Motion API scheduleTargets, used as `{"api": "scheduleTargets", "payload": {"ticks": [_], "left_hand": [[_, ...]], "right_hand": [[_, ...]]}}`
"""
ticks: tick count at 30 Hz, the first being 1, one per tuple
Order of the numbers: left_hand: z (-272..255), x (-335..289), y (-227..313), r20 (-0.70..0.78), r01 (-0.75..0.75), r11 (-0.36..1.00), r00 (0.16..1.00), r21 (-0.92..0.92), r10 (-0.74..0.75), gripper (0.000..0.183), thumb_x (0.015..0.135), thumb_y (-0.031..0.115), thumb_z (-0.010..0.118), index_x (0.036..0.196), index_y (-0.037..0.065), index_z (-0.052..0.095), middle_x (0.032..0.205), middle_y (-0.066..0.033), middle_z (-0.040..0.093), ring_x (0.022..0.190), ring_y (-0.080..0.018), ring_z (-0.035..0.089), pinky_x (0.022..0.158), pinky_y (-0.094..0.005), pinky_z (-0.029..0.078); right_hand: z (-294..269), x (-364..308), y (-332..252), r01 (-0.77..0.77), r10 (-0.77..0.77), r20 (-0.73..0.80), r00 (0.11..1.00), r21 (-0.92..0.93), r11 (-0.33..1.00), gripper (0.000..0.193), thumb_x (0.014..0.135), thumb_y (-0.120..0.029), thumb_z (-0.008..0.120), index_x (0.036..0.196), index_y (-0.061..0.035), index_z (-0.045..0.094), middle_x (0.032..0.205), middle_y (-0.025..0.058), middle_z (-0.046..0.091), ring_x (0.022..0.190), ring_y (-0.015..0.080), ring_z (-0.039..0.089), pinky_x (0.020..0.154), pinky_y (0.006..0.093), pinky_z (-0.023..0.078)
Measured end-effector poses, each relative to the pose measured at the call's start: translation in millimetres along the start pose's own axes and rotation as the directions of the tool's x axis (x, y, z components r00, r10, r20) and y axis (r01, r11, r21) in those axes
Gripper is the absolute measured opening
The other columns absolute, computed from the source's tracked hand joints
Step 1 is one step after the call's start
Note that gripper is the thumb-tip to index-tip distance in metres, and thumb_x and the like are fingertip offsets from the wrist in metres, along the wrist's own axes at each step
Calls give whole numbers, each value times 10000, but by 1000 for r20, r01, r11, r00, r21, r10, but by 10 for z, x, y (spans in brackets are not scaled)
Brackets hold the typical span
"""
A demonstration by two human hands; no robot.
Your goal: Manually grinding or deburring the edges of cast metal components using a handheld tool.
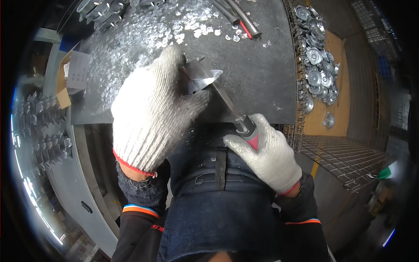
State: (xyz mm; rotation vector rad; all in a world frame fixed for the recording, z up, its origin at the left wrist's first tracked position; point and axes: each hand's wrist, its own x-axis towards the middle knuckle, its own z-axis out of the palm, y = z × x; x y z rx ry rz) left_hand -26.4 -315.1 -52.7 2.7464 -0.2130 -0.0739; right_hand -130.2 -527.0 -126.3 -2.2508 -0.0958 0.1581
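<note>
My left hand [152, 102], in a white knit glove with a red cuff edge, is closed around a small silver metal casting [201, 83] above the table's near edge. Its fingers hide most of the casting. In my right hand [273, 157], gloved the same way, is the grey and red handle of a flat file [226, 98]. The file's long blade slants up to the left and lies against or just over the casting; exact contact I cannot tell.
Bright metal flakes cover much of the dark table [266, 83]. Dark tubes [240, 19] lie at the back, with castings [102, 11] at far left. Right of the table, a wire basket [340, 153] holds cardboard and round castings [316, 65]. An open carton [76, 72] stands left.
</note>
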Motion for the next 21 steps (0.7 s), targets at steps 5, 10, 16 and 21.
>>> {"api": "scheduleTargets", "payload": {"ticks": [5,10,16,21], "left_hand": [[-25,-57,-127,-6,27,995,1000,-93,-28,526,853,308,943,1188,9,669,955,-196,757,817,-313,755,772,-425,598],[-79,-122,-107,41,67,996,997,-50,-65,521,788,200,965,1161,1,661,952,-155,748,849,-224,723,795,-414,581],[-141,-289,-564,13,4,929,1000,-370,1,608,610,81,1038,1116,38,703,971,-75,768,923,-129,705,855,-336,588],[32,-337,-1083,-199,-356,762,934,-541,295,657,632,90,1037,1206,47,720,1135,-116,808,1060,-231,770,943,-360,602]], "right_hand": [[-208,164,175,-515,91,611,786,568,642,500,1026,-392,857,1267,9,681,896,103,782,647,155,716,621,297,560],[-31,26,318,-743,-181,752,633,657,131,471,1052,-451,796,1165,-11,674,646,21,614,466,93,541,404,275,399],[-293,-33,282,-667,-90,686,722,725,175,478,926,-241,950,1212,43,693,812,75,696,567,116,617,486,303,477],[-436,51,78,-529,83,607,790,607,593,420,942,-209,931,1266,-45,721,951,107,795,782,165,791,670,292,624]]}}
